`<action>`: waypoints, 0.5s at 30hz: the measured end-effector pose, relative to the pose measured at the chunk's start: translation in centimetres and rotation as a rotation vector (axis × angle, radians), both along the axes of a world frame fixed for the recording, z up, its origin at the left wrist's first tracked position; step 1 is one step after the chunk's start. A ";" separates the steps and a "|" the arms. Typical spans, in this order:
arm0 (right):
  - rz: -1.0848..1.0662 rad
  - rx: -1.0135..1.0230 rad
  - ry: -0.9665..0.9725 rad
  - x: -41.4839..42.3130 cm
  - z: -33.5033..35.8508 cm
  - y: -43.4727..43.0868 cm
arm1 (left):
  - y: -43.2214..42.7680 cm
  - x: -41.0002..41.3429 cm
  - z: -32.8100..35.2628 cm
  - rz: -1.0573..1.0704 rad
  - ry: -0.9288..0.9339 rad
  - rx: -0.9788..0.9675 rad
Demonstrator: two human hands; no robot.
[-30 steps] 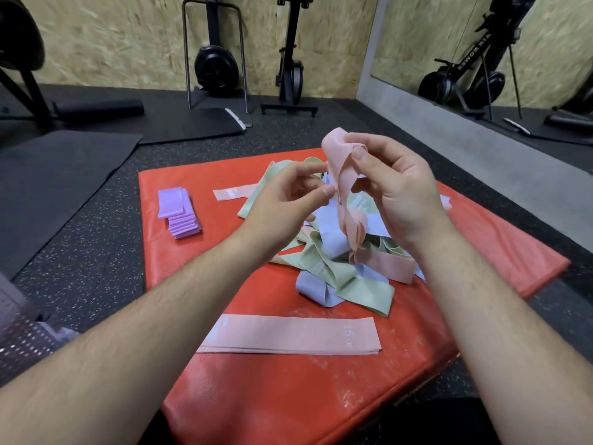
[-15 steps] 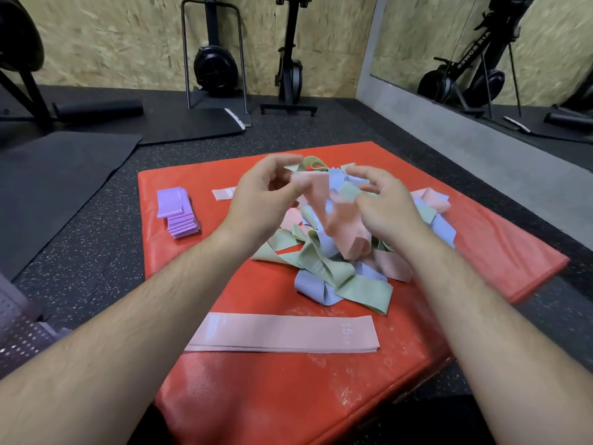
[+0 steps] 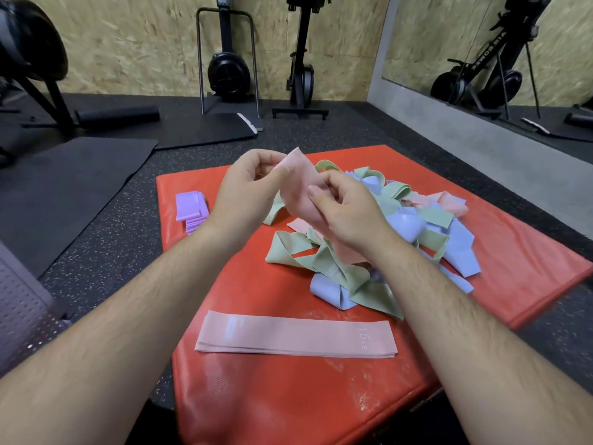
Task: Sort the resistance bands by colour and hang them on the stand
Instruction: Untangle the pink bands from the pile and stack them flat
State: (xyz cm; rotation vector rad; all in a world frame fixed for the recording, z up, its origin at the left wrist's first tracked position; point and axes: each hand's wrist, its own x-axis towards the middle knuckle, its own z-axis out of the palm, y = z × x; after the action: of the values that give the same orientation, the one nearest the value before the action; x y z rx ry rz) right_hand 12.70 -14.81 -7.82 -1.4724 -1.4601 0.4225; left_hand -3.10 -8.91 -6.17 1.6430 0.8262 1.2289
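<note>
Currently, left hand [image 3: 247, 191] & right hand [image 3: 346, 213] both pinch a pink band [image 3: 300, 191] above the mixed pile [image 3: 378, 239] on red mat [image 3: 256, 396]. Risk: trailing end may snag neighbouring bands, dragging colours together.

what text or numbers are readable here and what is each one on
"15 LB": near the right end of the flat pink band lying on the red mat.
"AIR ROWER", mirror-reversed: on the rowing machine seen in the wall mirror; last letters unsure.
Pale patch near that band's left end: too blurred to read.
No print shows on the held pink band, gripped by the left hand and right hand.
</note>
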 end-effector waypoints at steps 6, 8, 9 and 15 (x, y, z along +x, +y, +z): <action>0.142 -0.045 0.000 -1.5 0.1 0.1 | -0.1 -1.8 -0.2 -0.020 0.134 0.005; 0.176 -0.125 -0.018 -1.4 -0.4 0.2 | -0.1 -2.3 0.0 0.028 0.076 0.011; 0.205 -0.171 -0.029 -1.3 -0.7 0.2 | 0.0 -2.6 0.1 0.040 0.029 0.011; 0.281 -0.382 0.049 -0.2 -2.5 0.1 | 0.6 -4.3 0.5 0.118 -0.089 -0.013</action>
State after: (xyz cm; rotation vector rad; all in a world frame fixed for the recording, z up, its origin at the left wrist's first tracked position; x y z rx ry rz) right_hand 12.54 -14.68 -10.33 -1.5378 -1.6139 0.9465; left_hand -7.40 -8.26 -5.72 1.5356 0.8838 1.3653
